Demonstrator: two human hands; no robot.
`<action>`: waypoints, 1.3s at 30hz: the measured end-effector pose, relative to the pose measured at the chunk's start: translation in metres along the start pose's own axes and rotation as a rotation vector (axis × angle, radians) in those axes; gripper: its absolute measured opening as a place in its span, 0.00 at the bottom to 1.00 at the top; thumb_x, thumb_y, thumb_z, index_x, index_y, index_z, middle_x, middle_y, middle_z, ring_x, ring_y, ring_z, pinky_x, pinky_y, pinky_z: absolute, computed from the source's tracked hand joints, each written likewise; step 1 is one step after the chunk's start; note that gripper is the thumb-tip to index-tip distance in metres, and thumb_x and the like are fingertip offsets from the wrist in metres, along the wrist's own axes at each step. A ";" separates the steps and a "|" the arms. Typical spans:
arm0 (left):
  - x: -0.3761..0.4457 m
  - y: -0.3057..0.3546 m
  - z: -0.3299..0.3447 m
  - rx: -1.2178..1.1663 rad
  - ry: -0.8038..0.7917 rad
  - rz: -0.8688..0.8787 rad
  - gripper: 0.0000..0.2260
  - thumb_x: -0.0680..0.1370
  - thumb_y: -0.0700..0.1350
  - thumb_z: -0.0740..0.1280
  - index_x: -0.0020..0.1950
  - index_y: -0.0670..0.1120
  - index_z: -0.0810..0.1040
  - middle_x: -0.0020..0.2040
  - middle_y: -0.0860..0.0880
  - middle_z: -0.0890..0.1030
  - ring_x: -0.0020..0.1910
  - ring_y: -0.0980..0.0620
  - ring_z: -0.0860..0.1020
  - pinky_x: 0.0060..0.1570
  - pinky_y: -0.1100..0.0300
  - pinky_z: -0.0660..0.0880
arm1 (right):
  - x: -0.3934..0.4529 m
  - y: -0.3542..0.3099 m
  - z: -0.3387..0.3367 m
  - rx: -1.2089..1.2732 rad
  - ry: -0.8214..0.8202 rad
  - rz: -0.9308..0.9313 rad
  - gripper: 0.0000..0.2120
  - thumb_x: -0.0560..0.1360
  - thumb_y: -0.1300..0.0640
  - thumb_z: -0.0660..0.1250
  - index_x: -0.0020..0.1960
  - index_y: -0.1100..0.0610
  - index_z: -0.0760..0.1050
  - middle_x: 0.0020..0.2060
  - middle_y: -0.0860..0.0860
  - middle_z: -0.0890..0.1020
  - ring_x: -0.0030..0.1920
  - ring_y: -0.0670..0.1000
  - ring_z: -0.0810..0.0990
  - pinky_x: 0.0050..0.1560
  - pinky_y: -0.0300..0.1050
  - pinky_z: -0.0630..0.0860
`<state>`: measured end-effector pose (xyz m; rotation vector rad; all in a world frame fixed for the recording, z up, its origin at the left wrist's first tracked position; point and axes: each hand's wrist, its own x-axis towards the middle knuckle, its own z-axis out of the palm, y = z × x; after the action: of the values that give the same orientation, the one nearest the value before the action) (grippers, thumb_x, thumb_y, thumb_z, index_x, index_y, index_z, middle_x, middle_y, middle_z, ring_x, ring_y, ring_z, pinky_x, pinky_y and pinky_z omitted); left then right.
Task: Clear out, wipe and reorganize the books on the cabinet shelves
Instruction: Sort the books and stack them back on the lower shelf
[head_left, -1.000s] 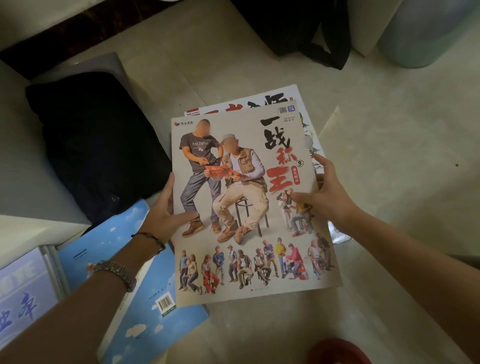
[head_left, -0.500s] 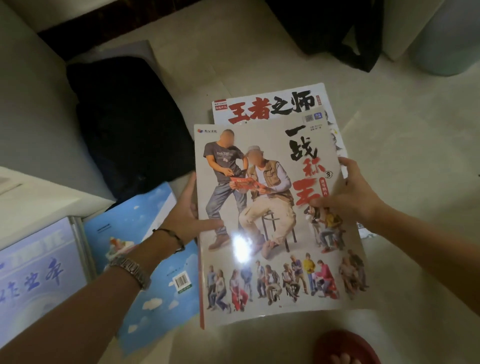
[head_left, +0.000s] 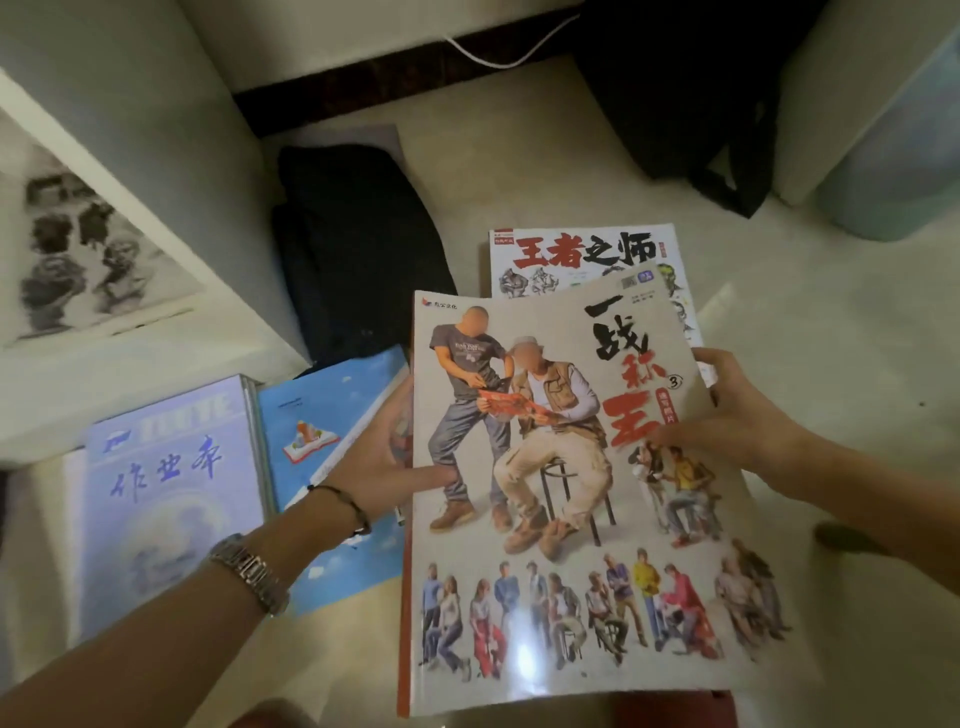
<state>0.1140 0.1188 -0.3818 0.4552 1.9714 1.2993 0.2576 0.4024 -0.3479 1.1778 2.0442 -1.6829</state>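
A sketch page (head_left: 98, 249) has come into view far left, with more of the lilac notebook (head_left: 171, 488) and blue book (head_left: 332, 441) on the floor than a moment ago. My left hand (head_left: 384, 467) still pinches the big photo book (head_left: 571, 493) at its left edge, thumb on the cover. The red-titled book (head_left: 582, 254) beneath now shows more. My right hand (head_left: 743, 426) keeps gripping the right edge.

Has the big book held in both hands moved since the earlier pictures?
Yes. The held book slid toward the person, uncovering the red title of the book beneath.
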 end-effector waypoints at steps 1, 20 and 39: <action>-0.009 0.003 -0.004 0.006 0.011 0.018 0.37 0.69 0.28 0.71 0.65 0.58 0.59 0.51 0.59 0.78 0.42 0.68 0.79 0.35 0.72 0.75 | -0.009 -0.007 0.002 -0.010 -0.015 -0.009 0.38 0.66 0.65 0.76 0.64 0.45 0.55 0.44 0.51 0.80 0.34 0.49 0.84 0.26 0.38 0.76; -0.184 -0.007 -0.147 0.050 0.334 -0.172 0.43 0.64 0.31 0.76 0.69 0.59 0.59 0.47 0.49 0.79 0.41 0.52 0.79 0.33 0.70 0.75 | -0.095 -0.094 0.146 -0.124 -0.341 -0.247 0.40 0.67 0.71 0.73 0.66 0.48 0.53 0.48 0.52 0.80 0.40 0.46 0.84 0.32 0.36 0.78; -0.226 -0.089 -0.237 -0.242 0.698 -0.238 0.43 0.66 0.21 0.67 0.74 0.54 0.62 0.59 0.47 0.77 0.48 0.53 0.79 0.34 0.63 0.79 | -0.065 -0.141 0.310 -0.214 -0.467 -0.356 0.41 0.69 0.69 0.72 0.68 0.46 0.51 0.51 0.55 0.79 0.51 0.52 0.80 0.43 0.43 0.79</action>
<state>0.1032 -0.2151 -0.3223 -0.4000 2.2706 1.6497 0.1087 0.0927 -0.3012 0.3217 2.1308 -1.6297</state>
